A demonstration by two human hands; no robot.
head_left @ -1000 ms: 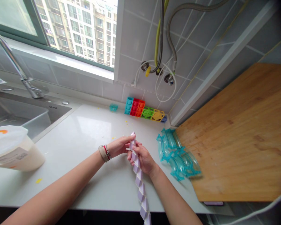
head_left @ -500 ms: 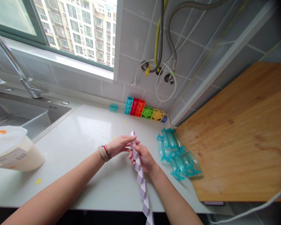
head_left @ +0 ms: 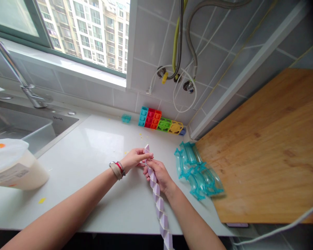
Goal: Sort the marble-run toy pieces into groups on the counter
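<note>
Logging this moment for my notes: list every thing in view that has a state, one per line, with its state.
Left hand: pinching the top end of the purple snake toy.
Right hand: gripping the toy just below.
Purple snake toy: stretched straight, hanging past the counter edge.
Teal toy: folded, lying on the counter.
Coloured blocks: lined up against the wall.
Tub: lid on.
Tap: no water seen running.

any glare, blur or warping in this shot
Head view: daylight from the window leaves a soft glare patch on the white counter; wide-lens warping bends the tile lines and darkens the corners; both hands, left hand and right hand, and the purple strip stay sharp.
</note>
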